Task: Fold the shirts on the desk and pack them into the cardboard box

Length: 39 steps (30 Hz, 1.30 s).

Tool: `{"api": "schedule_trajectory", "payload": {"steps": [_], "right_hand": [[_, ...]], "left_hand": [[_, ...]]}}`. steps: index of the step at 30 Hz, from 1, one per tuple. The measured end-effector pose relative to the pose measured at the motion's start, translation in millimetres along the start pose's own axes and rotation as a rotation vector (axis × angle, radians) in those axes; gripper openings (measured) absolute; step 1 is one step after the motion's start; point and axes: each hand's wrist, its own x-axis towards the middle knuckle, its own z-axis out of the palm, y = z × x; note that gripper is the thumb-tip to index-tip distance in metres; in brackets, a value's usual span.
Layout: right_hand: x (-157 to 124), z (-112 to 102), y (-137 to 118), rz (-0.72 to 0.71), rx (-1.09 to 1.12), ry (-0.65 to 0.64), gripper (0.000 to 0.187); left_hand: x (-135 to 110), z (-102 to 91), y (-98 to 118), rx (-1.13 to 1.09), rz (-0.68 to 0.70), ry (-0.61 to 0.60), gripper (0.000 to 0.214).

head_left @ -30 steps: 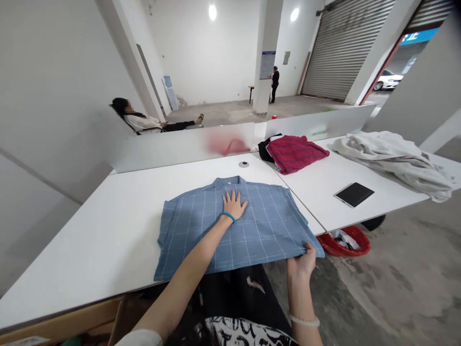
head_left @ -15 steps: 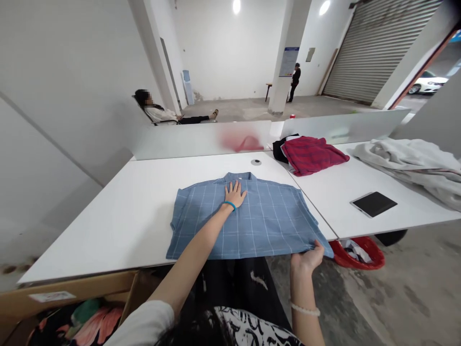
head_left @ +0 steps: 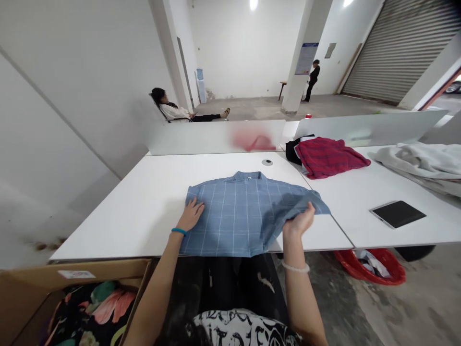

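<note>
A blue shirt with white grid lines [head_left: 230, 211] lies on the white table [head_left: 144, 202], its collar pointing away from me. Near its left edge my left hand [head_left: 191, 215] rests on the fabric, fingers spread and holding nothing. My right hand [head_left: 300, 222] grips the shirt's lower right part, lifted off the tabletop and bent inward. The fingertips of that hand are partly hidden by cloth.
A red plaid garment [head_left: 329, 156] and a black one lie at the back right, with a tablet [head_left: 398, 214] and grey-white cloth [head_left: 428, 161] farther right. Below stand a cardboard box [head_left: 32, 288] of clothes and a red basket [head_left: 398, 274]. Two people are beyond the partition [head_left: 201, 139].
My left hand has moved from below the collar to the shirt's left side. My right hand has raised the lower right corner and brought it inward. The view has shifted a little left.
</note>
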Motion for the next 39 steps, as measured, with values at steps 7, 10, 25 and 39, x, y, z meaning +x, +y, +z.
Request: {"api": "schedule_trajectory", "payload": {"steps": [7,10,25,39], "right_hand": [[-104.7,97.6,56.8,-0.213,-0.542,-0.590,0.065],[-157.8,87.0,96.9,-0.516,-0.828,-1.148,0.059],[-152.8,22.1,62.9,-0.907,-1.246,-1.485,0.053],[-93.2,-31.0,68.8,-0.698,-1.306,-1.382,0.047]], "left_hand": [[-26.5,-11.3,-17.7,-0.491,-0.124,0.197,0.076],[-25.9,-19.0,-22.4,-0.660,-0.154,0.202,0.087],[-24.5,-29.1,-39.2,-0.551,-0.033,0.108,0.077],[-58.3,-36.9,-11.8,0.020,-0.150,0.187,0.066]]}}
